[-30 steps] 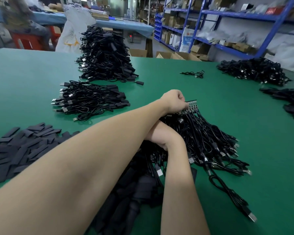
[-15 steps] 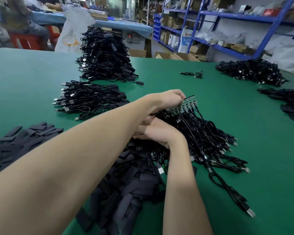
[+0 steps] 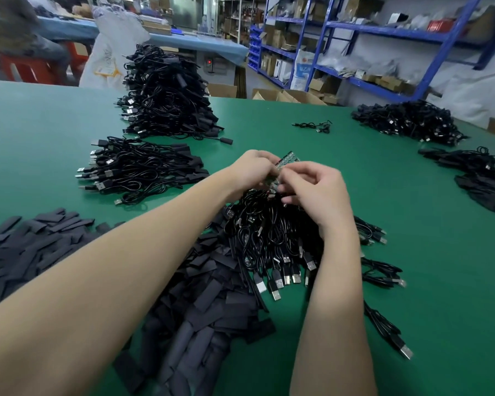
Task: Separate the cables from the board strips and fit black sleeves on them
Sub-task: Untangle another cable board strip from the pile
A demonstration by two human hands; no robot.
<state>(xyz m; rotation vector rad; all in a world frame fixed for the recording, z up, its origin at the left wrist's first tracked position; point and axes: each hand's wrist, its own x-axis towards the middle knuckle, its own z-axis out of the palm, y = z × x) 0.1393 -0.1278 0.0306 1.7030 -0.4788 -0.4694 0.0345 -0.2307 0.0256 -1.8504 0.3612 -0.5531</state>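
The head view shows, at centre frame, the left hand and right hand with fingers curled, pinching a narrow green circuit-board strip above a tangled heap of black USB cables on the green bench. Flat black sleeves lie lower left. No writing is legible.

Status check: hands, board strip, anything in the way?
Left hand and right hand both gripping the board strip above the cable bundle. Cables not yet separated. Black sleeves close by, nothing blocking.
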